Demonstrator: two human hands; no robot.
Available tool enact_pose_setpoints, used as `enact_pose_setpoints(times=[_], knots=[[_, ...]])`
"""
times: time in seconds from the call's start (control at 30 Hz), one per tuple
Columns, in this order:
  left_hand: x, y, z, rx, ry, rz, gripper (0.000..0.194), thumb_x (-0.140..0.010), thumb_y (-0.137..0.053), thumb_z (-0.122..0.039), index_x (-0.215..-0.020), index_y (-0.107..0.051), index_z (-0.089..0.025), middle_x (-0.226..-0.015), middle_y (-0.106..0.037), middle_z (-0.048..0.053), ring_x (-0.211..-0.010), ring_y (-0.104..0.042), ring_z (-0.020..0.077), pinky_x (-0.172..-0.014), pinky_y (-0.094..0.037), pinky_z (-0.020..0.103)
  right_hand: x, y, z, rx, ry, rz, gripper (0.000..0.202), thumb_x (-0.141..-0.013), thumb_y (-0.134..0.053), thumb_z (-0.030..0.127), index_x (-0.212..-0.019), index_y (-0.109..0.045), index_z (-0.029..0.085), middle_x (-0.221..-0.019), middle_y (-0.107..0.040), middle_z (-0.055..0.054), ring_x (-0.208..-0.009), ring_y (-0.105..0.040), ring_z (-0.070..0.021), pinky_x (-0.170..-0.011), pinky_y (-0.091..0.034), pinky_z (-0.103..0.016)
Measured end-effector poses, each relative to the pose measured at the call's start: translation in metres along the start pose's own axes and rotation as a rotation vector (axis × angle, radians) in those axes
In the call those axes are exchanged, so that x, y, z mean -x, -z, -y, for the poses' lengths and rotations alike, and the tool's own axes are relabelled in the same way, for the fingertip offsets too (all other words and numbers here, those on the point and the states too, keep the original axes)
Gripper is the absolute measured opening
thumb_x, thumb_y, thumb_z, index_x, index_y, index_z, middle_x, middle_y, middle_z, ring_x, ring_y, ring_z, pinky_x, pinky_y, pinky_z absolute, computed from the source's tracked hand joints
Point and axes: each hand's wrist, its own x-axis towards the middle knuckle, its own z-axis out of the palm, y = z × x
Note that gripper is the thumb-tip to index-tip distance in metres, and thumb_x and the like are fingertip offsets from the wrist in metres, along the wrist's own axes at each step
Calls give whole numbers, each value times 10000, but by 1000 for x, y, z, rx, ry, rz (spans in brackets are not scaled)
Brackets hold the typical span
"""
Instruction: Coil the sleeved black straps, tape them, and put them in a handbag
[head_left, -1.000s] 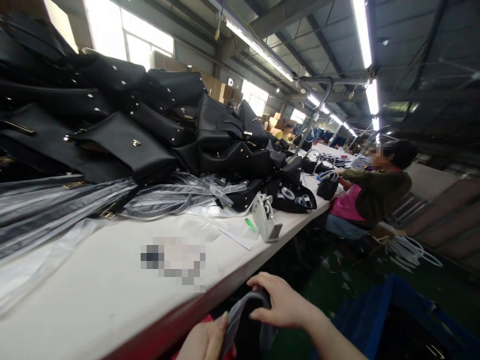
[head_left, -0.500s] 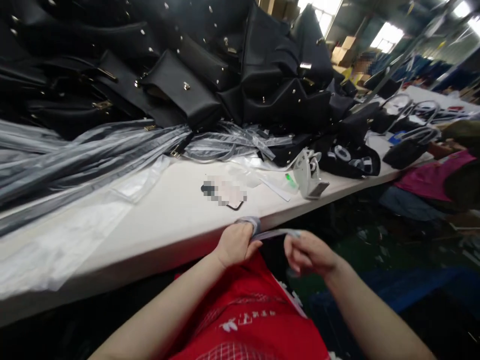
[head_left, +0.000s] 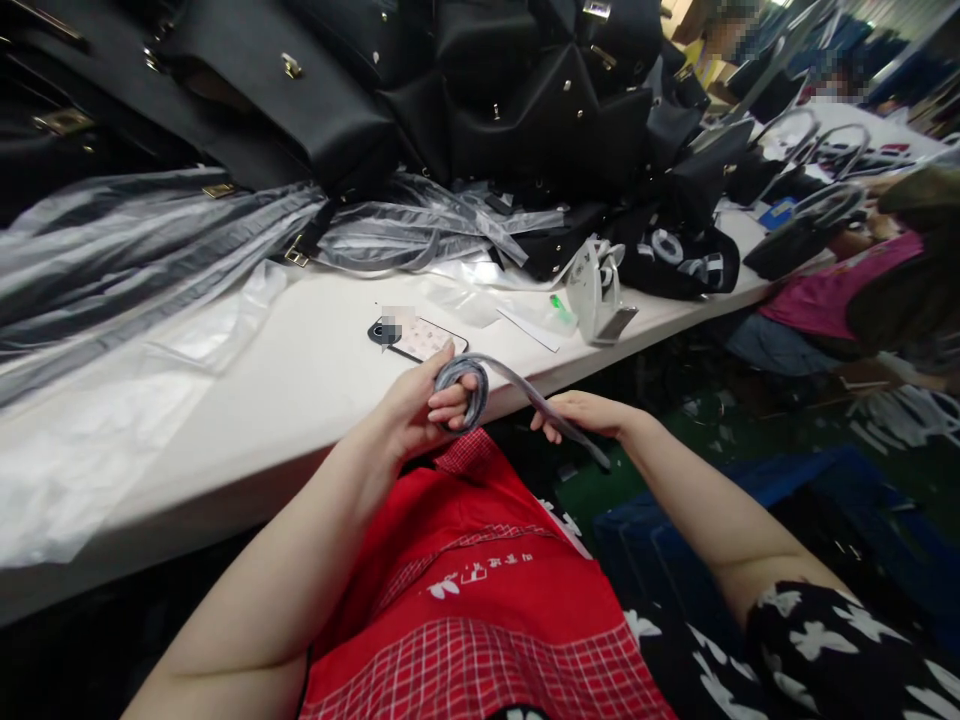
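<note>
A grey strap [head_left: 480,402], which looks wrapped in clear plastic, is rolled into a coil at the table's front edge. My left hand [head_left: 429,400] is closed on this coil, with fingertips poking through its middle. From the top of the roll the loose end runs right and down to my right hand [head_left: 577,412]. There it passes along the right fingers, which are closed against it, and its tip sticks out below the hand. A phone in a patterned case [head_left: 427,338] lies on the white table [head_left: 300,350] just beyond my left hand.
Black handbags [head_left: 525,110] are heaped along the back. Plastic-wrapped straps [head_left: 135,240] lie at left. A white tape dispenser [head_left: 596,295] stands near the front edge, beside a black bag with tape rolls [head_left: 694,265]. A person in a pink top [head_left: 840,290] is at the right.
The view has shifted, so the table things sit higher and further left. My left hand has turned, showing the coil side-on. The strap's loose end now extends past my right hand.
</note>
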Motion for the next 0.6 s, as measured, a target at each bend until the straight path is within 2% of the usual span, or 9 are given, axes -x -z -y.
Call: enact_pose_setpoints(times=[0.1,0.17,0.23,0.3,0.37,0.43,0.5,0.57,0.6], knots=[[7,3,-19,172,-87,-50,666,-1018,-157,-445,-685,-595,-71,-336,-291,-91,-253,-278,46,-398,-422,184,-2,-10,1,-23,94,-145,564,-874,-479,648,-1012,-654,130,-588,-498,40,-494,-415,-88,-548,-407,-235],[10,4,-30,309,-221,-92,615,-1024,-191,-428,-757,-599,-54,-389,-340,-89,-292,-351,40,-435,-440,164,-5,-28,3,70,128,-215,514,-865,-520,625,-987,-634,140,-553,-424,65,-481,-385,-87,-515,-378,-225],[6,4,-34,377,-401,-157,554,-1026,-225,-411,-850,-603,-45,-472,-415,-68,-371,-437,41,-505,-472,162,-7,-56,8,169,132,-187,481,-898,-485,606,-914,-621,145,-538,-406,64,-483,-397,-91,-493,-351,-218],[-5,6,-30,296,-592,-281,495,-1021,-257,-407,-904,-595,-64,-556,-464,-46,-451,-489,57,-591,-504,200,-7,-87,19,165,180,-75,482,-947,-406,581,-877,-606,148,-545,-416,56,-490,-390,-87,-499,-340,-215],[-18,9,-17,28,-765,-453,448,-1008,-287,-425,-903,-579,-101,-616,-492,-27,-514,-522,88,-668,-520,266,-5,-111,34,66,254,22,465,-973,-384,544,-869,-598,145,-549,-418,54,-495,-366,-80,-502,-322,-210],[-26,12,3,-445,-898,-565,439,-988,-301,-467,-895,-567,-131,-684,-542,15,-638,-578,147,-786,-512,350,-1,-122,50,-75,327,45,444,-977,-403,521,-866,-599,139,-528,-392,62,-479,-332,-75,-489,-305,-208],[-24,12,25,-1012,-946,-526,480,-965,-287,-518,-918,-572,-134,-793,-597,87,-804,-599,223,-891,-468,434,2,-118,60,-221,387,-11,414,-967,-444,505,-860,-603,137,-496,-342,78,-456,-303,-74,-478,-313,-208],[-14,8,42,-1479,-876,-416,542,-933,-291,-575,-954,-581,-117,-887,-618,149,-879,-588,280,-886,-459,475,5,-105,63,-318,419,-88,392,-954,-482,491,-834,-607,139,-468,-300,90,-440,-299,-77,-481,-341,-213],[-9,5,48,-1634,-806,-381,560,-920,-301,-593,-963,-585,-112,-903,-622,163,-869,-589,294,-844,-473,472,5,-97,62,-332,417,-118,392,-948,-492,490,-810,-605,141,-454,-289,94,-431,-302,-77,-483,-353,-217]])
